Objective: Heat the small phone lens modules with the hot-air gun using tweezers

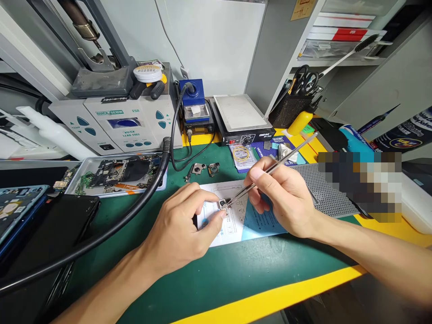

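Note:
Between the thumb and forefinger of my left hand (184,225) sits a small camera module (222,204) with a dark round lens. My right hand (281,195) grips metal tweezers (283,161) like a pen, their tips pointing down left at the module's right side. Whether the tips touch it, I cannot tell. Below both hands lies a printed sheet (236,227), white on the left and blue on the right. Just beyond the sheet, two more camera modules rest on the green mat, one silver (198,168) and one darker (213,169).
A hot-air station (128,121) stands back left; its black hose (135,209) crosses the left side. A tray (165,182) holds circuit boards. Behind are a blue soldering unit (193,101) and a heating plate (241,112). A perforated mat (324,189) lies right.

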